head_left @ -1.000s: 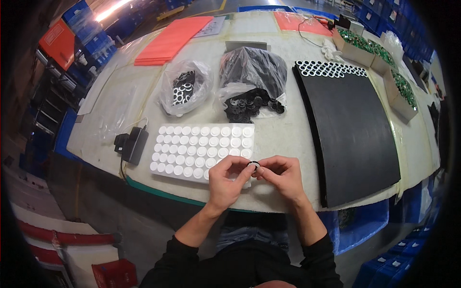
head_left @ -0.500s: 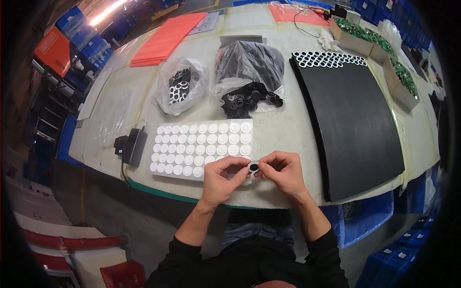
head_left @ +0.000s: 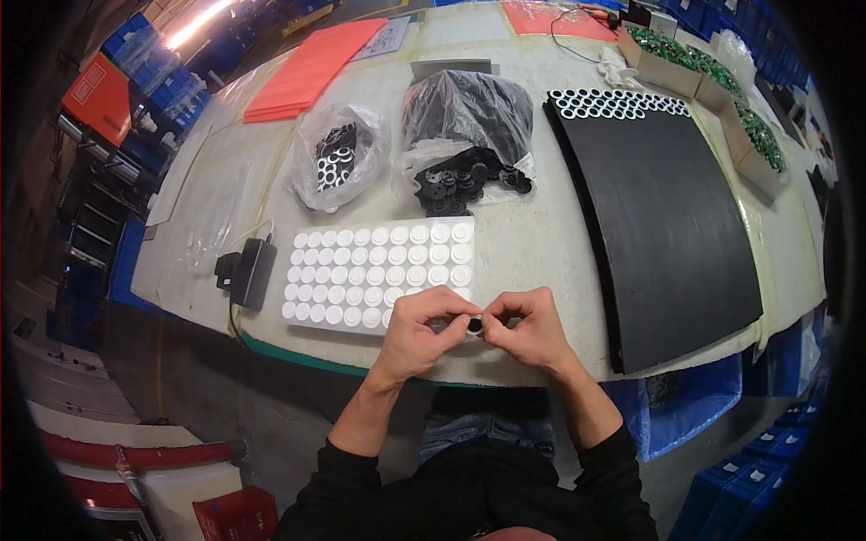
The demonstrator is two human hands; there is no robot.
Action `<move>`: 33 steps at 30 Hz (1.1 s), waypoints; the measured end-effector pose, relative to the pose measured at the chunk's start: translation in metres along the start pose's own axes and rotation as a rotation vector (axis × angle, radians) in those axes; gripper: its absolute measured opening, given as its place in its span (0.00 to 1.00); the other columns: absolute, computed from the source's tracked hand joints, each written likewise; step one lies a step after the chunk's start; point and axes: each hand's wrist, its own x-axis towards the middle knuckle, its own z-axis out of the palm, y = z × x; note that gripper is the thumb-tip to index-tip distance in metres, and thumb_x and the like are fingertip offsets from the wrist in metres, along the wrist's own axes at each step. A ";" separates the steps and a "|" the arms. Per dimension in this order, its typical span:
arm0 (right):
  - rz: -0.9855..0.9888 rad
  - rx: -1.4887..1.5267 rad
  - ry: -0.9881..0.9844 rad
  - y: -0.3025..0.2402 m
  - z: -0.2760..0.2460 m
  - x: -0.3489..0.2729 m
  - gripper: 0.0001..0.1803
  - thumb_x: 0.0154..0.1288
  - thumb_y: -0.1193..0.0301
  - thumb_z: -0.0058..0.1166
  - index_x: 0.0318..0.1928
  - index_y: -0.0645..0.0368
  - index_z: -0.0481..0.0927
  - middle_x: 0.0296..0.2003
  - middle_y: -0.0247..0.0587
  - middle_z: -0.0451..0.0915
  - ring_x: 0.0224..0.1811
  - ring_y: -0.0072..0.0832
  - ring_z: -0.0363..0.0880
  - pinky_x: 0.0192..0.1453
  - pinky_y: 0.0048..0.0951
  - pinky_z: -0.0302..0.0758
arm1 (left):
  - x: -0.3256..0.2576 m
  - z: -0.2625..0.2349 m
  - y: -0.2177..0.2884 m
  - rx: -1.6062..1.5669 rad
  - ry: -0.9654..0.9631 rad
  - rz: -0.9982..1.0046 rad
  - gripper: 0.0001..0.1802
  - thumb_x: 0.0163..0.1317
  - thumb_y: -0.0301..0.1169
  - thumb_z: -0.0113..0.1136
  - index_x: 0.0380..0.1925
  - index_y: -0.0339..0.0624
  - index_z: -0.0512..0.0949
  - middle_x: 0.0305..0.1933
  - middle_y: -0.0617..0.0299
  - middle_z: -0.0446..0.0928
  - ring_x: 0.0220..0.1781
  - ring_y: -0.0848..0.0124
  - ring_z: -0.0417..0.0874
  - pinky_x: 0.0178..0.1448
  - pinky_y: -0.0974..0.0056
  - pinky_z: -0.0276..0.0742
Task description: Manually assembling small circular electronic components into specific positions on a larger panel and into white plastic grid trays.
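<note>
Between my two hands, just above the near table edge, is a small black-and-white ring-shaped part (head_left: 474, 326). My left hand (head_left: 421, 332) pinches it from the left, and my right hand (head_left: 526, 328) pinches it from the right; fingertips cover much of it. Beside my left hand lies a white tray (head_left: 379, 230) with rows of round white caps, partly hidden by that hand. Further off, a clear bag (head_left: 370, 135) holds similar black-and-white rings. Next to it, another plastic bag (head_left: 469, 108) spills black discs (head_left: 451, 185) onto the table.
On the right, a black foam stack (head_left: 663, 225) carries rows of ring parts (head_left: 600, 104) at its far end. Boxes of green circuit boards (head_left: 663, 54) stand at the back right. A black power adapter (head_left: 253, 273) lies left of the tray; orange sheets (head_left: 316, 68) lie beyond.
Both hands stay together at the ring part. It has tilted and sits slightly lower, with more of it covered by my fingers. My right hand has shifted a little to the left.
</note>
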 end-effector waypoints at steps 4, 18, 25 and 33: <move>0.066 0.042 0.014 0.006 0.001 0.001 0.07 0.55 0.75 0.63 0.31 0.68 0.84 0.20 0.37 0.82 0.24 0.15 0.79 0.30 0.20 0.75 | 0.000 0.005 0.003 -0.114 0.040 -0.052 0.09 0.60 0.16 0.60 0.40 0.30 0.84 0.35 0.59 0.82 0.34 0.77 0.82 0.38 0.73 0.79; -0.743 -0.635 0.334 -0.010 -0.003 -0.010 0.13 0.48 0.74 0.73 0.35 0.58 0.83 0.38 0.43 0.85 0.33 0.35 0.85 0.35 0.30 0.82 | 0.005 0.033 0.011 -0.255 0.340 -0.124 0.07 0.61 0.20 0.63 0.39 0.30 0.81 0.35 0.59 0.82 0.37 0.76 0.82 0.41 0.72 0.81; -0.663 -0.837 0.239 -0.056 -0.027 -0.019 0.10 0.55 0.71 0.68 0.38 0.57 0.82 0.39 0.42 0.84 0.38 0.39 0.84 0.41 0.33 0.82 | 0.009 0.053 0.015 -0.533 0.297 -0.080 0.10 0.64 0.17 0.58 0.46 0.28 0.77 0.39 0.55 0.81 0.38 0.74 0.83 0.44 0.69 0.81; -0.270 -0.947 0.358 -0.044 -0.182 0.050 0.07 0.55 0.69 0.66 0.34 0.58 0.86 0.32 0.43 0.85 0.36 0.38 0.85 0.41 0.34 0.81 | -0.010 0.065 0.015 0.362 0.344 0.531 0.19 0.48 0.18 0.64 0.43 0.31 0.78 0.45 0.46 0.81 0.44 0.52 0.82 0.47 0.58 0.78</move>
